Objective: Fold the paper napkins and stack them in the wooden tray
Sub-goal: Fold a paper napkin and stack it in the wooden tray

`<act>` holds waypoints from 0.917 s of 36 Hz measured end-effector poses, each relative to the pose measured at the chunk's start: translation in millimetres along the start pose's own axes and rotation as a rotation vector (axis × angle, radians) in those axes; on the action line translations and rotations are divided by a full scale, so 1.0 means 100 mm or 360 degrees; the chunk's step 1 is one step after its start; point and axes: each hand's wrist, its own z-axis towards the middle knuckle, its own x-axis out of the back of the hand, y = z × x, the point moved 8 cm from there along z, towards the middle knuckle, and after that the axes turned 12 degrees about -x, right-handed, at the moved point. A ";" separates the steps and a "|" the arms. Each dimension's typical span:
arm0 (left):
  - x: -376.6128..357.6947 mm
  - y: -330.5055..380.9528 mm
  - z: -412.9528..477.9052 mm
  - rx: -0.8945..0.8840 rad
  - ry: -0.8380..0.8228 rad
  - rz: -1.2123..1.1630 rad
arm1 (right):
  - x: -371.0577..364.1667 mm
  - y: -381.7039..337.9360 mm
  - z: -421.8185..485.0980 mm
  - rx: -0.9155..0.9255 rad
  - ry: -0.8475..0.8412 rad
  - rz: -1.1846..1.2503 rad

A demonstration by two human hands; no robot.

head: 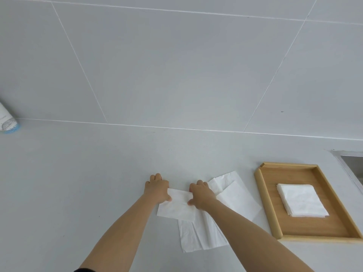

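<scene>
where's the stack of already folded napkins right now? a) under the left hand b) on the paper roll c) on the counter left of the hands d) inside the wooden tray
d: the stack of folded napkins lies on the floor of the wooden tray, to the right of both hands, which press a separate napkin on the counter.

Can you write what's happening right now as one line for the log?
step: folding | left hand and right hand: pressing napkin on counter | wooden tray: folded stack inside | loose napkins: unfolded
</scene>
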 end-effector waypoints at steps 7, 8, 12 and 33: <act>0.07 -0.03 -0.09 0.0063 0.0070 -0.0376 | 0.08 0.06 -0.01 0.0004 -0.0038 0.0274; 0.09 -0.05 -0.09 0.0076 0.0107 -0.0519 | 0.10 0.08 -0.01 0.0013 -0.0049 0.0353; 0.22 -0.01 -0.14 0.0029 0.0277 -0.1066 | 0.31 0.20 -0.03 0.0039 0.0006 0.0709; 0.53 1.93 0.25 -0.0270 0.0610 -0.1519 | 1.26 2.15 -0.41 -0.0082 0.0206 0.1785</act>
